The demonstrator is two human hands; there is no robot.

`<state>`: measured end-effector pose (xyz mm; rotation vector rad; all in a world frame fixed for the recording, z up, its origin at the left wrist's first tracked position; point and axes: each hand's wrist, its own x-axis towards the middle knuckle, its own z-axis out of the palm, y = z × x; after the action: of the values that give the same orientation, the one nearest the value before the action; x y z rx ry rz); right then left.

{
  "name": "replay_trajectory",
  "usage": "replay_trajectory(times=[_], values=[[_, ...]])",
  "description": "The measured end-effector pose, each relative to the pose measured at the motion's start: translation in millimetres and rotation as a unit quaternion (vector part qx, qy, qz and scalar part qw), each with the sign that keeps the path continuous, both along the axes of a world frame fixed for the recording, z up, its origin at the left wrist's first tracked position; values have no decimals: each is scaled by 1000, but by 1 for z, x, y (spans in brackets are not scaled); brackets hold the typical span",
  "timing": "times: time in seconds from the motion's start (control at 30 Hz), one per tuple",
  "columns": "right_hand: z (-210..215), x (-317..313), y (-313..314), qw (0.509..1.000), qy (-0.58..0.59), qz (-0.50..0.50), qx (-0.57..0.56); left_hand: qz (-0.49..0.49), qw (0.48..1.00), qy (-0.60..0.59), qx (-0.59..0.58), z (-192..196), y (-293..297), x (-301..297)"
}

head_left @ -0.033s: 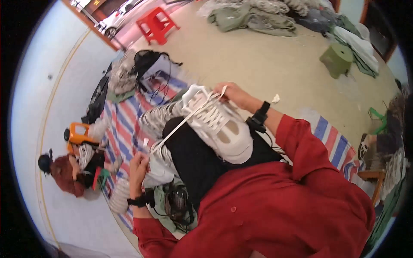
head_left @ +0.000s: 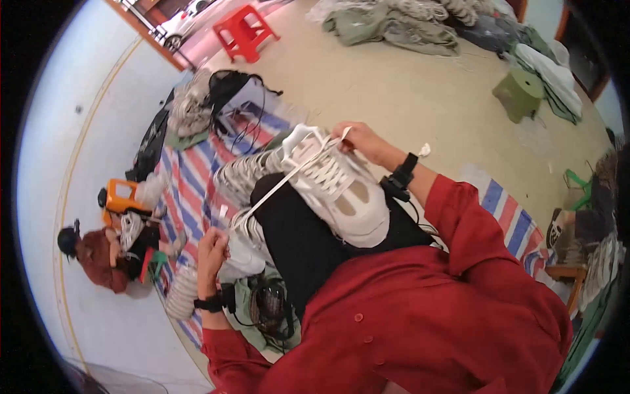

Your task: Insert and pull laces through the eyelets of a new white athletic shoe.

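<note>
A white sneaker [head_left: 331,190] lies across my black-trousered lap, its toe toward my body and its opening facing away. Criss-crossed white shoelaces [head_left: 323,174] run over its tongue. My right hand [head_left: 361,140] is closed in a pinch on a lace end beside the shoe's collar. To the lower left, my left hand [head_left: 213,255] is closed at the far end of the other lace, which stretches taut and straight from the shoe. The exact grip of the left fingers on that lace is partly hidden. Both wrists carry black straps with small devices.
Beneath me spreads a striped tarp [head_left: 190,177]. Stacked pale shoe parts [head_left: 246,172] stand beyond my left knee. Another person [head_left: 105,262] sits at the left by an orange stool [head_left: 121,196]. A red stool [head_left: 244,33] and a green stool [head_left: 522,92] stand farther off.
The whole view has shifted slightly. Both hands, the taut lace and the sneaker keep nearly the same positions relative to each other.
</note>
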<state>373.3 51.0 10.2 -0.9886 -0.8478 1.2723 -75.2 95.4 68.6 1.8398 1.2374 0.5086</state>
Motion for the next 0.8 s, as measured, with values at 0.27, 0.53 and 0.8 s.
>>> replay_trajectory(times=[0.27, 0.53, 0.8], values=[[2, -9, -2, 996, -79, 38, 12, 51, 998, -6, -23, -1, -15, -28], [2, -11, -9, 994, -94, 26, 53, 87, 996, 4, -4, 2, -20, -50], [4, -10, -11, 995, -79, -7, 66, 57, 998, -2, -41, -16, -24, -33]])
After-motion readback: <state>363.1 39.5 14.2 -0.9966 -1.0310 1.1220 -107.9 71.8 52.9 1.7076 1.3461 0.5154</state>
